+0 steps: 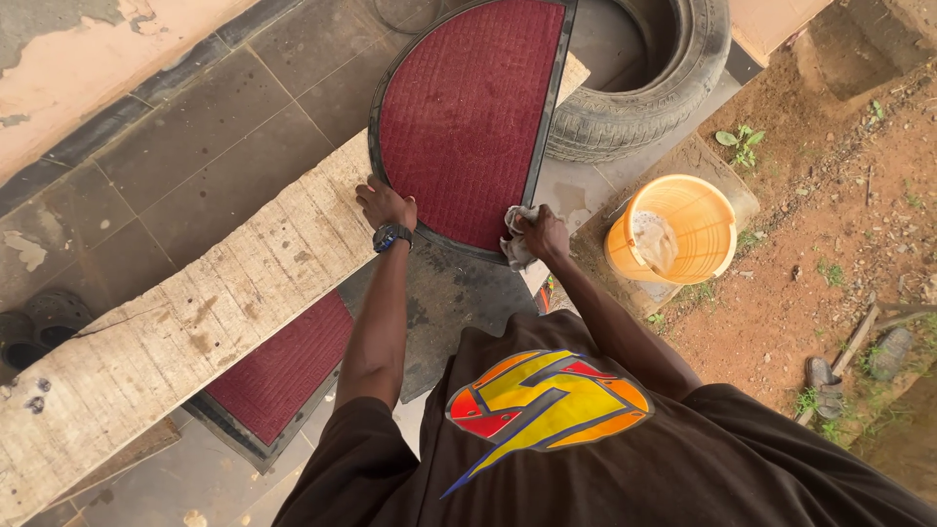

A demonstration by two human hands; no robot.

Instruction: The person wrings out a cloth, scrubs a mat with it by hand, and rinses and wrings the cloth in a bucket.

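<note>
The person is wiping a half-round doormat (459, 112), which is lying across a rough wooden plank (176, 332) serving as the surface. The right hand (543, 234) is bunching a pale rag (517, 244) in a closed grip and pressing it against the mat's black rubber rim, near the corner where the curved edge is meeting the straight one. The left hand (384, 203), wearing a dark wristwatch (391, 235), is resting flat with the fingers spread, bracing the curved rim where it is overlapping the plank; its grip is apart and clamping nothing.

By the look of it, the cleaning is working along the rim, and the next stroke is calling for steady pressure while the left hand is keeping the mat from sliding.

The mat's centre is maroon ribbed carpet, framed in smooth black rubber. The plank is bleached, grainy and chipped. A second maroon mat (278, 376) is lying on the tiled floor beneath it. An orange plastic bucket (673, 239) holding cloudy water is standing just beside the right arm, and a worn tyre (644, 68) is lying beyond the mat.
</note>
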